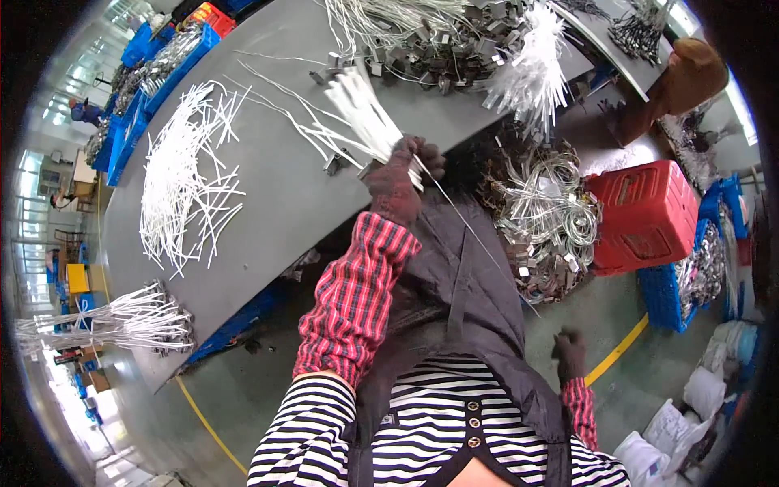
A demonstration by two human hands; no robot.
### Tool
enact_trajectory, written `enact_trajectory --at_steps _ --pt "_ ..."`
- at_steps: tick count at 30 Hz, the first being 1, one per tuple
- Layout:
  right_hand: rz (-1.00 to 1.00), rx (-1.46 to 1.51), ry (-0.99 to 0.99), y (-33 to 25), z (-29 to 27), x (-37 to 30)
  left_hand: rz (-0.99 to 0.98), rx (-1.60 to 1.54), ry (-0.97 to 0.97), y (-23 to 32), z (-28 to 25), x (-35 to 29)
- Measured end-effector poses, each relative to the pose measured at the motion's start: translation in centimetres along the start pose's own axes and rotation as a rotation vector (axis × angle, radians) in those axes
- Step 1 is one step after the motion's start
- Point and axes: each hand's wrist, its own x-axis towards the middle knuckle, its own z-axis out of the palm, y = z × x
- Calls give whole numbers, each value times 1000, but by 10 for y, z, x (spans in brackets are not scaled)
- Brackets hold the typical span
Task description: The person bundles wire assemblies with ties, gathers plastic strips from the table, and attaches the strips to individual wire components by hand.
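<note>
My left hand (pixel 398 174), in a dark glove, is closed around a bundle of white sleeved wires (pixel 357 105) above the table's edge. Small dark connectors sit at some of the wire ends. From this hand a single thin wire (pixel 466 223) trails down to the right across my dark apron (pixel 454 276). My right hand (pixel 570 349), gloved too, is lowered at my right side, apart from the table. Its fingers are small and unclear, so whether it holds anything does not show. Left of the bundle, a loose pile of white tubes (pixel 182 178) lies on the grey table (pixel 268 195).
Wires with dark connectors (pixel 438 57) and clear strips (pixel 535 73) heap at the far edge. Another white wire bundle (pixel 122 316) lies at the table's left corner. To my right are a coiled wire pile (pixel 544 211), a red crate (pixel 645 215) and a blue bin (pixel 661 296).
</note>
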Motion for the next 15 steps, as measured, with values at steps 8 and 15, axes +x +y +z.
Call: enact_trajectory --at_steps 8,15 --pt "-586 76 -498 -222 253 41 178 290 -148 -38 -1 -30" --pt "-807 -93 -452 -317 373 61 368 1159 393 -3 -33 -29"
